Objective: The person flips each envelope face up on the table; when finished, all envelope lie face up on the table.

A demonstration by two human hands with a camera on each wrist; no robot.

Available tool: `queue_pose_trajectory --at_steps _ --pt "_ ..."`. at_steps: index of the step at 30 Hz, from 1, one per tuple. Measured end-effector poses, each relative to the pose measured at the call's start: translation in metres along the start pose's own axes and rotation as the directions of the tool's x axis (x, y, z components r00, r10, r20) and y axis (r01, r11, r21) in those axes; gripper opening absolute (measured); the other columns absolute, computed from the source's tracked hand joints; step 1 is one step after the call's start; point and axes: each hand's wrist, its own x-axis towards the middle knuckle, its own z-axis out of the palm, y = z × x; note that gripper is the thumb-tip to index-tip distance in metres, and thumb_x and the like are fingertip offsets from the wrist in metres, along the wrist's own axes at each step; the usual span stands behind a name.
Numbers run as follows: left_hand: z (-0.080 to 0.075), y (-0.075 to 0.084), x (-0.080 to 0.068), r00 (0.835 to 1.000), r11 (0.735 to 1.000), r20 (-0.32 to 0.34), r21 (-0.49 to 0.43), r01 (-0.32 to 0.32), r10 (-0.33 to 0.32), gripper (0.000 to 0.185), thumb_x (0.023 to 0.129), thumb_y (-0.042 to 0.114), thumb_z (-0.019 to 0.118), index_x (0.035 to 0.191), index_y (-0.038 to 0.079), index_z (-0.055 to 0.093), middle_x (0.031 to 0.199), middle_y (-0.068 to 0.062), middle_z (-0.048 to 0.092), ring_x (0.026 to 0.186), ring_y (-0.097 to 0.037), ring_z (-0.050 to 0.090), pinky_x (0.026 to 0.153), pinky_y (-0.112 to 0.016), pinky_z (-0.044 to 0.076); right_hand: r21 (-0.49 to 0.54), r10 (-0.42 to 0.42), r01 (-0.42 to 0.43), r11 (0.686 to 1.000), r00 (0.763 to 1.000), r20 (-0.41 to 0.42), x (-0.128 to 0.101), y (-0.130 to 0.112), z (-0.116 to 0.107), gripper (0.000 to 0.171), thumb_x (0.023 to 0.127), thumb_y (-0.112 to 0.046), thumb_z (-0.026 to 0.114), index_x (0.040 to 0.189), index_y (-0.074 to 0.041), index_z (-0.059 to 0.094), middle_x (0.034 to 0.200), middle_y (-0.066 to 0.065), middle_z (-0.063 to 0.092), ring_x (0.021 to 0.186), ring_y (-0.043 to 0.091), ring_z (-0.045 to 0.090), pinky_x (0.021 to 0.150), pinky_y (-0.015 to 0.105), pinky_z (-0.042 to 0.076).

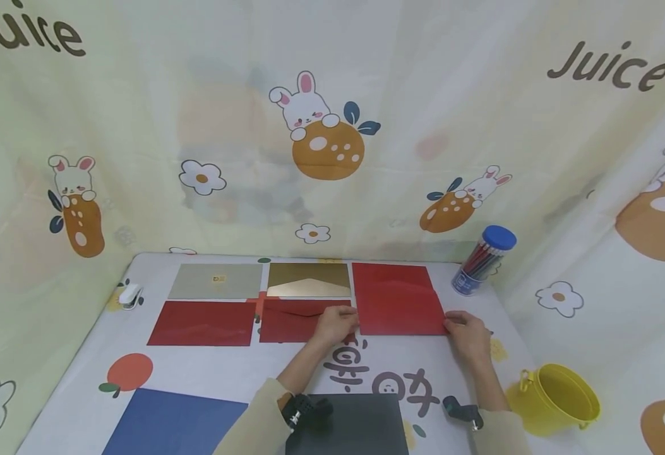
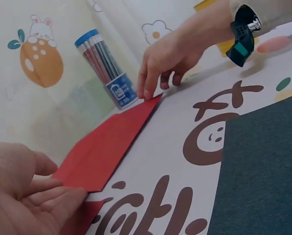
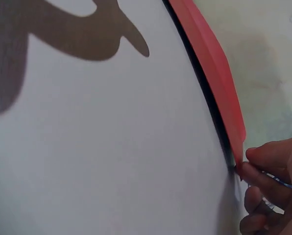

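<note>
paper (image 1: 398, 300), red and rectangular, touches both hands (image 1: 335, 325) (image 1: 470, 336)

"Any readable words?"
"'Juice', twice, in brown on the curtain (image 1: 400, 38), upper left and upper right."
"And the pencil tub (image 1: 482, 262)?"
"Its blue label (image 2: 120, 89) seems to show '50'."
"The worktop (image 1: 196, 366)?"
"Large brown characters (image 2: 202, 159), too stylised to read surely. The grey sheet's (image 1: 192, 284) yellow sticker (image 1: 218, 279) is illegibly small."

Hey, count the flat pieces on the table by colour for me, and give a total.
Red pieces: 3
Grey piece: 1
Gold piece: 1
Blue piece: 1
Dark piece: 1
Total: 7
</note>
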Motion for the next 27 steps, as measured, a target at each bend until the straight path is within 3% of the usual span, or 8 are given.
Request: queue_pose_trajectory --at_steps 11,27 --pt "-0.0016 0.0011 -0.0048 1.000 1.000 0.013 0.022 -0.002 0.001 0.032 0.096 0.016 0.065 0.124 0.001 0.069 0.097 -0.004 0.075 0.084 -0.012 0.070 0.069 -0.028 0.057 -0.157 -0.017 0.022 0.987 0.999 0.029 -0.0067 -0.0068 -0.0075 0.040 0.102 -0.029 0.056 0.128 0.000 0.064 0.126 0.023 0.066 0.124 0.045 0.053 0.104 0.064 0.038" --pt "-0.0027 -0.0026 -0.0075 0.999 0.999 0.043 -0.050 0.000 0.002 0.031 0.098 0.014 0.063 0.123 -0.003 0.068 0.102 -0.011 0.075 0.092 -0.016 0.073 0.080 -0.028 0.059 -0.168 -0.036 0.047 0.985 0.997 0.070 -0.0094 -0.0089 -0.0070 0.043 0.103 -0.031 0.054 0.129 0.001 0.063 0.128 0.024 0.064 0.126 0.045 0.051 0.104 0.064 0.039"
